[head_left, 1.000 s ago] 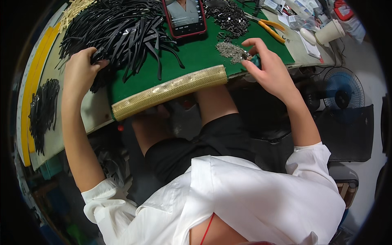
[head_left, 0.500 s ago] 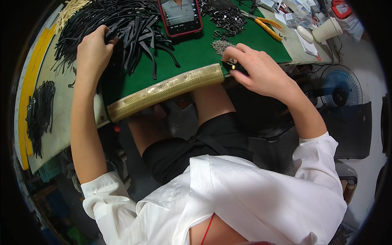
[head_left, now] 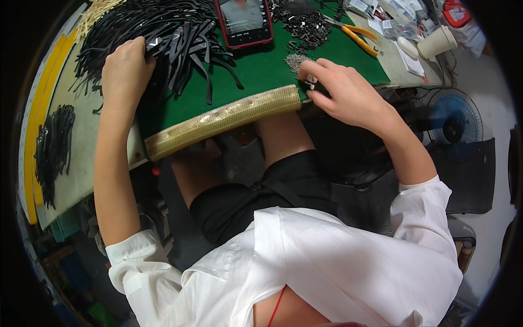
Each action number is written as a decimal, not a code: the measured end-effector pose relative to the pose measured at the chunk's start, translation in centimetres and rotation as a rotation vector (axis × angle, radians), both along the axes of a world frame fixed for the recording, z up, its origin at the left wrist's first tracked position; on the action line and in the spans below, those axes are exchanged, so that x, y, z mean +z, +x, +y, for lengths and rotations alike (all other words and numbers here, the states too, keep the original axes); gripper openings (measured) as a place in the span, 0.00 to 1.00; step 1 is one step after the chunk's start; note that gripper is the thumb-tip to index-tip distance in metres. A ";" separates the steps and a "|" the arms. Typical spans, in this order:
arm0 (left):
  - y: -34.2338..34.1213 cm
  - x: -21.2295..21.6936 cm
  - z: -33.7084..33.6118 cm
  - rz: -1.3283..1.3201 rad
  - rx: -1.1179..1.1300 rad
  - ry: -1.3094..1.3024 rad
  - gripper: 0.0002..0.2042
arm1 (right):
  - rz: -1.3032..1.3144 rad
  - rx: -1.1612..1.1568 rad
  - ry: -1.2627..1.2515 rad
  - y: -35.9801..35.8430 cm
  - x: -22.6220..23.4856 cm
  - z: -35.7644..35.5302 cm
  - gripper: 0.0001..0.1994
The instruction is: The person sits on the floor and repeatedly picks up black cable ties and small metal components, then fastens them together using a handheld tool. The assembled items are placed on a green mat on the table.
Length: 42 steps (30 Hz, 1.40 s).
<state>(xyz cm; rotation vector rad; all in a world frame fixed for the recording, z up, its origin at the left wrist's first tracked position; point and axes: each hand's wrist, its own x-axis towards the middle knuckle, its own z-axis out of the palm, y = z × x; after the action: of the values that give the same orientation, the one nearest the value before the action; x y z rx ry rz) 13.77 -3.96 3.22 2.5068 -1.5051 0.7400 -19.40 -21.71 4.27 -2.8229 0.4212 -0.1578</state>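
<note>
Two hands in play, and the left hand [head_left: 126, 68] is right up against the big tangled pile of long, thin black strips [head_left: 188, 49], its fingers curled at the near edge; whether they pinch a strip, I cannot tell. Over on the other side, the right hand [head_left: 346, 90] has its fingers closed around a small dark object with shiny metal parts [head_left: 310, 83], just beyond the end of the long gold mesh-patterned roll [head_left: 226, 117] along the front of the desk [head_left: 84, 141]. How far along? Looks like mid-job: plenty of strips in that main pile, and a much smaller bunch of black strips [head_left: 53, 147] set apart at far left, though whether that's finished or waiting, no saying. Loose on the green mat [head_left: 256, 71], a little heap of tiny grey metal bits [head_left: 295, 61] sits near the right hand, a spread of short black pieces [head_left: 308, 32] behind it, so supplies look ample. Containers now: a white tapered cup [head_left: 436, 43] at the right, contents hidden, and clear plastic packets [head_left: 401, 27] nearby, whatever they hold too unclear to name.
</note>
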 end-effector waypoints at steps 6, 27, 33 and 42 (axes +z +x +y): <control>0.9 3.8 1.9 0.335 -0.088 -0.335 0.10 | 0.072 -0.019 -0.031 0.2 0.6 0.2 0.13; -15.4 0.1 3.2 0.615 -0.558 -0.582 0.18 | -0.302 0.004 1.522 2.7 3.2 7.4 0.17; -15.4 -0.2 3.3 0.509 -0.590 -0.597 0.20 | -0.278 -0.039 1.521 2.8 3.3 7.8 0.17; -14.6 -0.5 3.5 0.377 -0.616 -0.493 0.23 | -0.360 -0.082 1.214 3.2 1.8 8.6 0.12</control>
<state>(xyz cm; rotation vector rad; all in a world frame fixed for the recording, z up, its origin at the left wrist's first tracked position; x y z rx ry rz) -0.85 -0.45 2.75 1.5865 -1.5765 0.4278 -16.21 -13.08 6.03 -1.5486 0.3625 -0.2926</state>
